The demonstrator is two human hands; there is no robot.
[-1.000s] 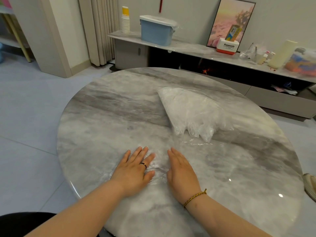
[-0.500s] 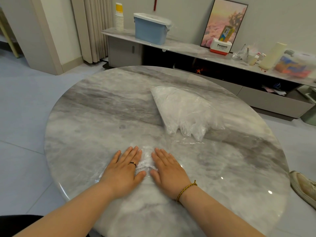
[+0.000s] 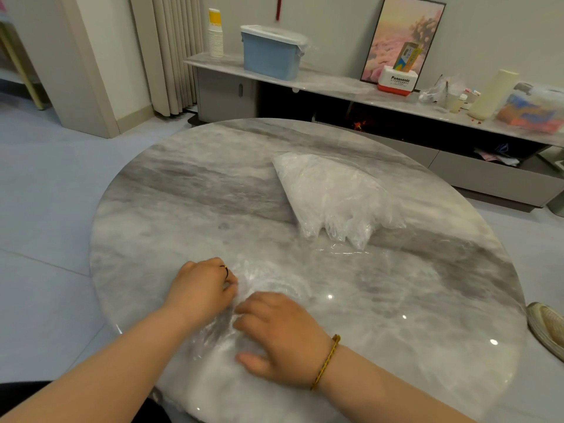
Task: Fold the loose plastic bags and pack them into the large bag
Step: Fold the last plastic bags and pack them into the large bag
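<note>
My left hand (image 3: 201,290) lies knuckles up, its fingers curled in and pinching the loose plastic bag (image 3: 274,279). My right hand (image 3: 282,334), just beside it, curls its fingers on the same bag with the thumb stretched out. This bag is thin, clear and wrinkled, near the front edge of the round marble table (image 3: 183,190); farther back lies the large bag (image 3: 329,190), stuffed with white crumpled plastic.

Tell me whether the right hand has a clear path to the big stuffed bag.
Probably yes: nothing stands on the table between the right hand and the large bag farther out. But that hand, like the left hand, grips the loose bag, so it is occupied.
</note>
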